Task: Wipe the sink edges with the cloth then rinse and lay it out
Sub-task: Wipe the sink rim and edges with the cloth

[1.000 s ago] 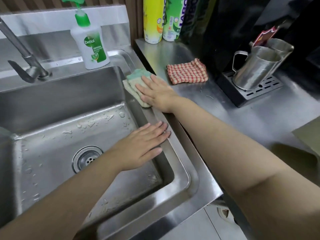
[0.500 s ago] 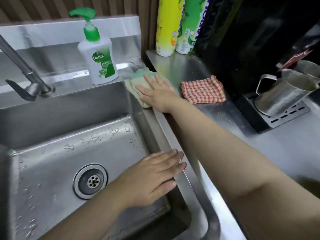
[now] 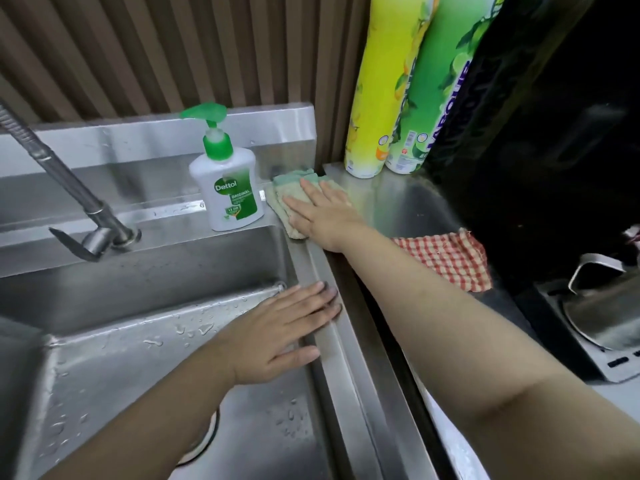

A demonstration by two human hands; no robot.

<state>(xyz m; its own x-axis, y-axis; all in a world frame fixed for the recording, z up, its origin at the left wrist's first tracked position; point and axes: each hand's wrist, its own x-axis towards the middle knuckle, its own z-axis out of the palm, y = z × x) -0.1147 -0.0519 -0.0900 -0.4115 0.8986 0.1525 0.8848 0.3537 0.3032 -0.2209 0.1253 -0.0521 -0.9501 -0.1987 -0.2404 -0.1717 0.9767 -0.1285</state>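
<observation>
A folded green and beige cloth point(image 3: 286, 190) lies on the back right corner of the steel sink's rim point(image 3: 332, 344). My right hand point(image 3: 320, 211) presses flat on the cloth with straight fingers, covering most of it. My left hand point(image 3: 277, 332) lies flat with straight fingers against the sink's right inner wall and rim, nearer to me, holding nothing. The basin floor is wet with droplets, and my left forearm hides most of the drain.
A Dettol pump bottle point(image 3: 230, 183) stands on the back rim just left of the cloth. The tap point(image 3: 69, 206) rises at back left. A red checked cloth point(image 3: 446, 258), two tall spray cans point(image 3: 391, 98) and a steel jug point(image 3: 609, 310) on a black drip tray are on the counter to the right.
My right hand has slid the cloth along the right rim towards the back corner, close to the soap bottle. My left hand stays flat on the sink's right wall.
</observation>
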